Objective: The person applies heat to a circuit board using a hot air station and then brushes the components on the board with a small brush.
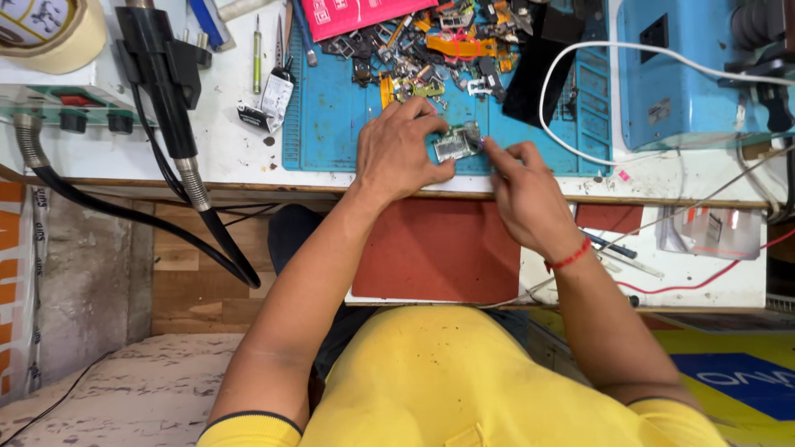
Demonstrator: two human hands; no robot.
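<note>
Blue mat [331, 124] on the table [232, 157]: your left hand [397, 153] pinches a small board [457, 142] at its near edge, while your right hand [517, 186] pinches a thin tool against it. A slip could gouge the board or flick it into the parts heap [439, 50].

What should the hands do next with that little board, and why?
Probably keep the left hand pinning the small green circuit board on the blue work mat while the right hand touches its purple-tipped tool to the board's edge; the tip already sits there.
</note>
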